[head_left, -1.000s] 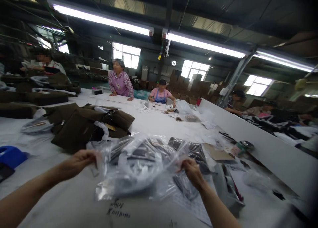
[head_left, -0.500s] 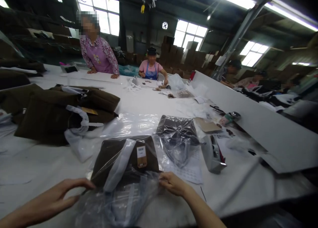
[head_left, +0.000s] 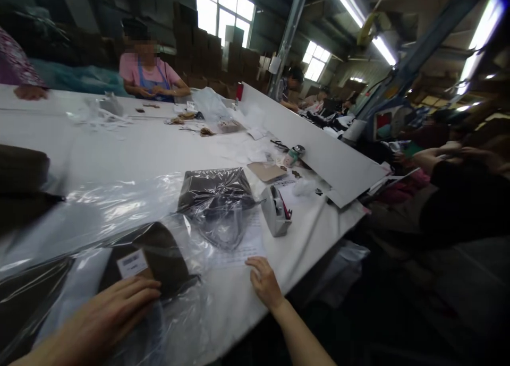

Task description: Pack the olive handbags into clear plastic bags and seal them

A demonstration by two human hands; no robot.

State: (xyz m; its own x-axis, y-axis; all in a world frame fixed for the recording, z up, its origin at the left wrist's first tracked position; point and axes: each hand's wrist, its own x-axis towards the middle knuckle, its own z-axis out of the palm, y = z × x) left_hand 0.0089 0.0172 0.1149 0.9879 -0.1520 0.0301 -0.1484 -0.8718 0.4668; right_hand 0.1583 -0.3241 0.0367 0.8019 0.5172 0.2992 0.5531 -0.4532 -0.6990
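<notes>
Now both hands lie flat: left hand point(head_left: 113, 307) presses the bagged brown pouch point(head_left: 153, 257), right hand point(head_left: 263, 281) beside it on the desk point(head_left: 159, 148), neither grip closed anymore.

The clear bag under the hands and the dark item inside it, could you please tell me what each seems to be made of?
The clear bag looks like thin glossy plastic film: it is see-through, wrinkled, and throws bright glare streaks. The dark item inside it, beneath the left hand, looks like matte dark brown fabric, perhaps felt, since it shows no shine; it carries a small white label, probably paper.
</notes>
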